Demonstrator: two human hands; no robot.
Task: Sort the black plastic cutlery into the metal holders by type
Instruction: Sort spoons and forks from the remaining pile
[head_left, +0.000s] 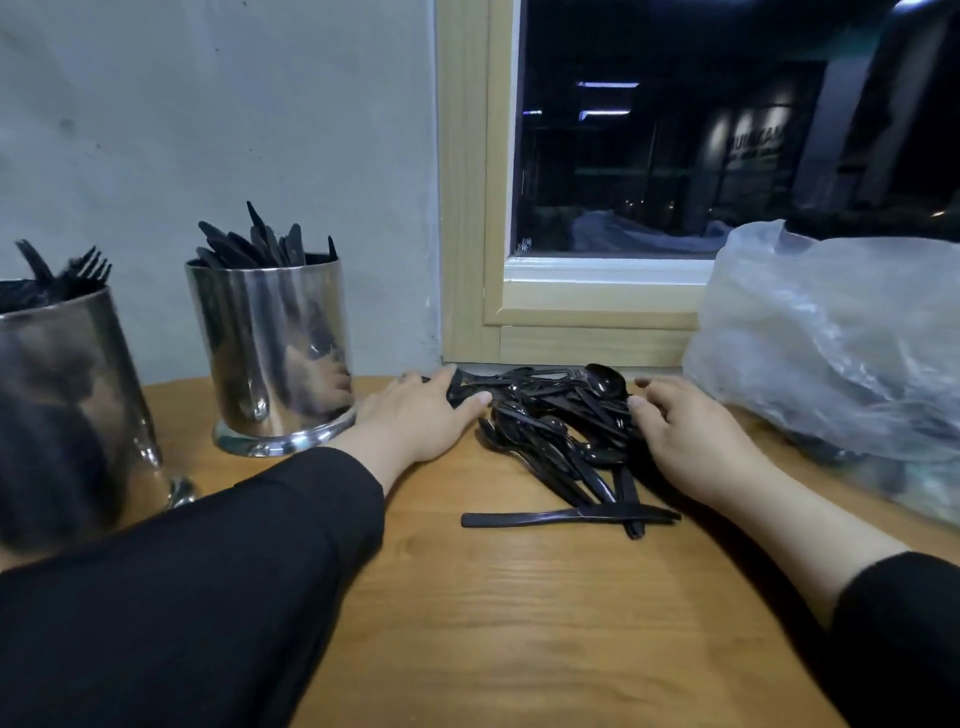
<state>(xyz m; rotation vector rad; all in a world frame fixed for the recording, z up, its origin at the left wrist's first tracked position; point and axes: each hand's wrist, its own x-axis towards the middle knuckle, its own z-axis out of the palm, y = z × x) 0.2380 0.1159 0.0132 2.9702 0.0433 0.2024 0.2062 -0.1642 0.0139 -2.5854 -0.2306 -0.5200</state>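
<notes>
Bare table (519, 613) near; holder (275, 353) left, plastic bag (841, 353) right.

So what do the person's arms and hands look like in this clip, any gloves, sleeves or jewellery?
Both arms wear long black sleeves of plain, unmarked fabric. The left sleeve ends at the wrist; the right sleeve stops further up the forearm, leaving more of it bare. The left hand and right hand are bare: no gloves, and no rings, watch or bracelet visible.
</notes>
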